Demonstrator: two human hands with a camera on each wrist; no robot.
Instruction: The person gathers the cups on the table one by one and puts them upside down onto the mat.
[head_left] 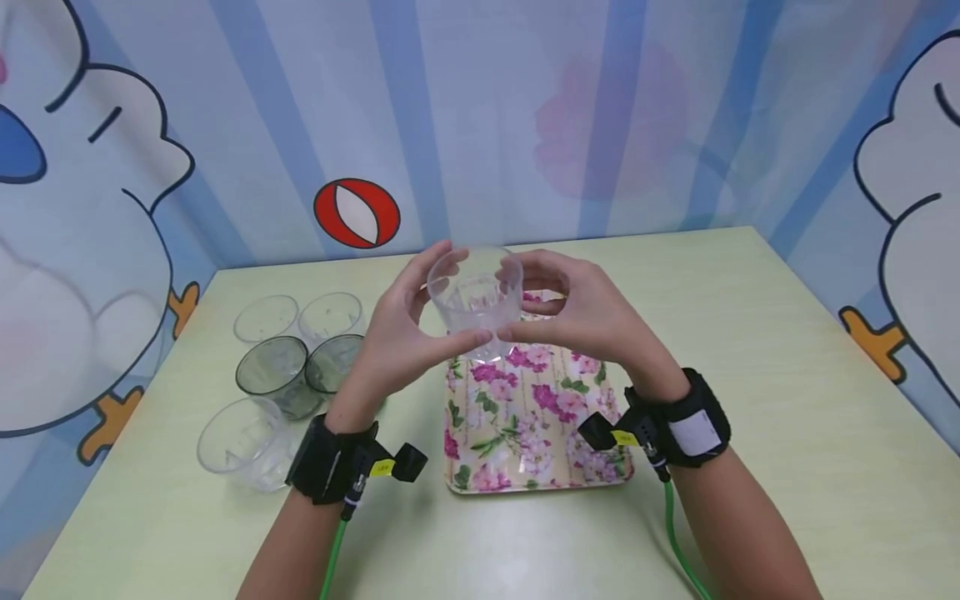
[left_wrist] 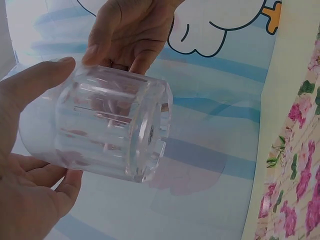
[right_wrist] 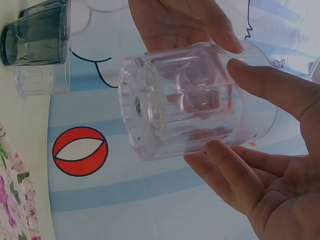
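A clear faceted cup (head_left: 477, 304) is held up above the tray, its rim facing upward. My left hand (head_left: 401, 325) grips it from the left, thumb across the near side and fingers behind. From the right, my right hand (head_left: 581, 308) grips the same cup, its thumb nearly meeting the left one. Both wrist views show the cup between the two hands, with its ridged base free of the fingers. Beneath it lies a rectangular tray with a pink flower print (head_left: 540, 417), its far part partly hidden by the cup and right hand.
On the left of the pale table (head_left: 750, 350) stand several cups: a clear cup (head_left: 247, 442) nearest, a smoky grey cup (head_left: 273, 379) and another grey cup (head_left: 330, 362) behind it, then clear ones at the back. A printed curtain (head_left: 495, 125) hangs behind. Green cables run from both wrists.
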